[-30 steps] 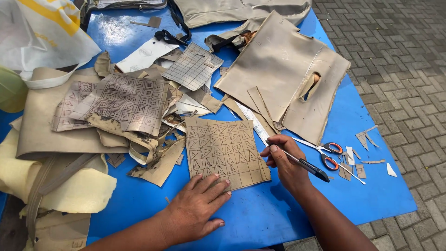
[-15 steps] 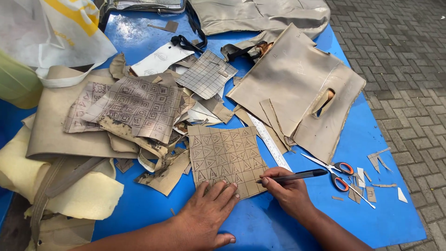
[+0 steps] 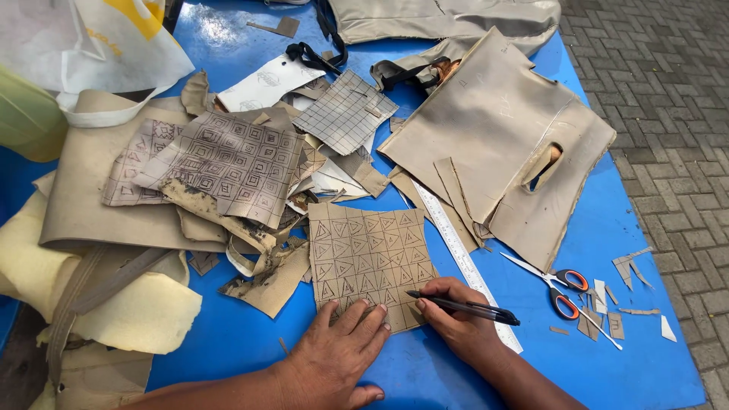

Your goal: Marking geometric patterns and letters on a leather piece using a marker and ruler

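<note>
The left hand (image 3: 338,353) presses flat on a tan sheet marked with triangles (image 3: 368,254), while the right hand (image 3: 456,323) holds a black pen (image 3: 463,306) at its lower edge, beside a steel ruler (image 3: 463,262).

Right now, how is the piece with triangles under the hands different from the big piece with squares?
The triangle piece lies flat on the blue table, with the left hand pressing its bottom edge and the right hand holding a pen over it. The squares piece is bigger, untouched, and rests on a heap of scraps. Both are tan sheets with inked grids.
</note>
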